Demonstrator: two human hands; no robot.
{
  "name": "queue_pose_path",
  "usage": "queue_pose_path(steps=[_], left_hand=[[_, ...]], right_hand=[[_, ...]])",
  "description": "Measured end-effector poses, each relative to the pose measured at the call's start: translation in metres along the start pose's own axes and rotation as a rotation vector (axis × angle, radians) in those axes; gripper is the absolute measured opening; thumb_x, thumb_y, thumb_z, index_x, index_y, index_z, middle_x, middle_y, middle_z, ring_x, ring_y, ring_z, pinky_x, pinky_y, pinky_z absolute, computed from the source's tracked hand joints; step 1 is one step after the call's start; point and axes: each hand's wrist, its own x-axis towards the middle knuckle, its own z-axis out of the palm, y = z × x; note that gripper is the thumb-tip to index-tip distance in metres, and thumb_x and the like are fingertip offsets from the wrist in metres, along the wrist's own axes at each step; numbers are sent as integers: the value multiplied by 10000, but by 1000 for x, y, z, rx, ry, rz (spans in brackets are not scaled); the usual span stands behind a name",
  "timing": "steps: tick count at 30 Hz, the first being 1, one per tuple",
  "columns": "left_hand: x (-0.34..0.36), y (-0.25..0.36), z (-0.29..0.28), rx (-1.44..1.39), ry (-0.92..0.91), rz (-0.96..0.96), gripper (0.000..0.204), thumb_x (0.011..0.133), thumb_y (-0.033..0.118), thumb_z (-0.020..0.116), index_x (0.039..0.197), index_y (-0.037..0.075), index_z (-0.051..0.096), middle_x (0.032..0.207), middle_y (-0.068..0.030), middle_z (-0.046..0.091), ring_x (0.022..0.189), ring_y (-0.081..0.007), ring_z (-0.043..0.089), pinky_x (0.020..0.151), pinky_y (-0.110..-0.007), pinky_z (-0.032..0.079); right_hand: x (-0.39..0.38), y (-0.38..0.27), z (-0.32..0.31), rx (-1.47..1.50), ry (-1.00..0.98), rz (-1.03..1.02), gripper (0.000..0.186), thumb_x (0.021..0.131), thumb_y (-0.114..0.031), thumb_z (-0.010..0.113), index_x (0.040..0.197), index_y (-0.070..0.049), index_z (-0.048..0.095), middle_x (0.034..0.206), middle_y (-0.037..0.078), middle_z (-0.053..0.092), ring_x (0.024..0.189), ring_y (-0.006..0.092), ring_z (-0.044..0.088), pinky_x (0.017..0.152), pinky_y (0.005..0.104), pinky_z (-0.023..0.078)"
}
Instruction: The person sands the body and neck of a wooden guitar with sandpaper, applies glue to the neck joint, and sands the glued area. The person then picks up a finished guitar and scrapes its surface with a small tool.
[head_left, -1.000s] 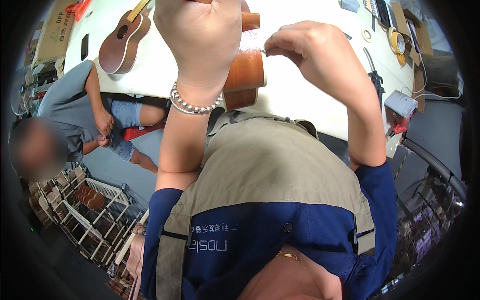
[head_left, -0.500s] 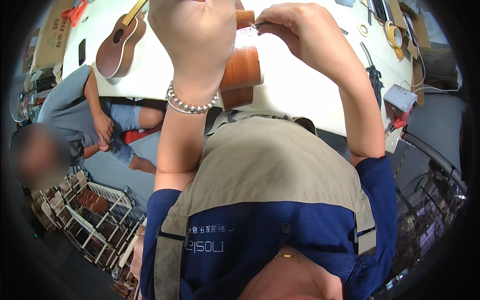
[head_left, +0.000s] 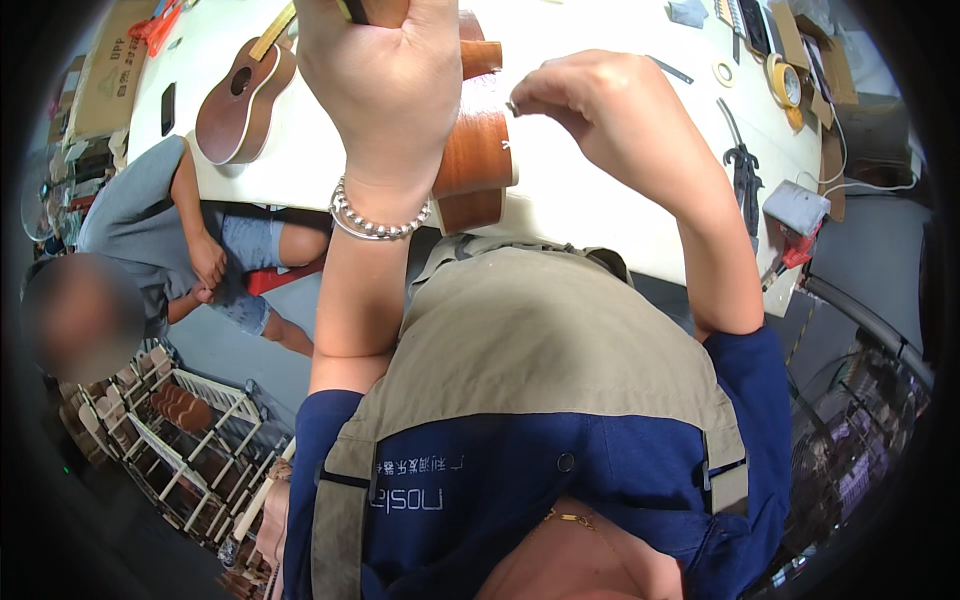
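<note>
A glossy brown ukulele body (head_left: 478,150) lies on its side on the white table, close to my apron. My left hand (head_left: 385,95) is closed round its neck (head_left: 385,10), hiding most of it; a brown neck heel (head_left: 482,60) shows beside the wrist. Slightly right of the body, my right hand (head_left: 600,105) hovers with thumb and fingers pinched together. Something small shows at its fingertips, too small to name. A little white mark sits on the body's right edge.
Another brown ukulele (head_left: 238,105) and a black phone (head_left: 168,108) lie at left. A seated person (head_left: 140,210) is beside the table. Tape rolls (head_left: 785,80), a black clamp-like tool (head_left: 742,175), a thin dark strip (head_left: 670,68) and a grey box (head_left: 797,203) are at right.
My right hand has drawn away from the ukulele, rightward and toward me, leaving a gap. My left hand keeps its grip on the neck.
</note>
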Motion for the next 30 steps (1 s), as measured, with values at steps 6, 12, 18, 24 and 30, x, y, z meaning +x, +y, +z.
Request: queue_pose_path(steps=[6,12,18,24,30], left_hand=[[2,4,3,-2,12,32,107,822,-10,558,902,-42,496,707,-48,536,558,-107,533,499,-227,435],[11,15,-3,-149,-50,-124,112,823,-14,552,905,-57,489,687,-65,551,523,-120,547,468,-239,435],[13,-2,-3,117,53,22,96,824,19,569,788,-63,532,620,-54,551,482,-116,527,426,-257,403],[45,-39,-21,10,-177,-133,310,905,165,522,730,-85,575,611,-30,555,537,-71,473,472,-247,394],[76,-111,-14,142,-167,-176,324,940,252,458,843,-35,575,641,-53,534,563,-151,469,520,-308,409]], right_hand=[[6,5,4,-85,4,27,159,686,-22,560,782,-70,678,704,107,635,667,271,618,610,353,489],[0,2,2,9,-47,2,173,666,-16,567,781,-75,681,715,108,641,687,270,623,629,345,492],[-4,-9,10,-162,37,-43,160,657,-46,573,785,-94,657,706,71,618,707,247,603,606,339,485],[-54,7,15,134,-170,2,122,747,-1,573,843,-43,635,752,71,611,644,214,561,600,300,475],[-145,101,42,92,-189,988,404,918,-373,450,838,-12,611,505,70,551,445,145,517,491,290,428]])
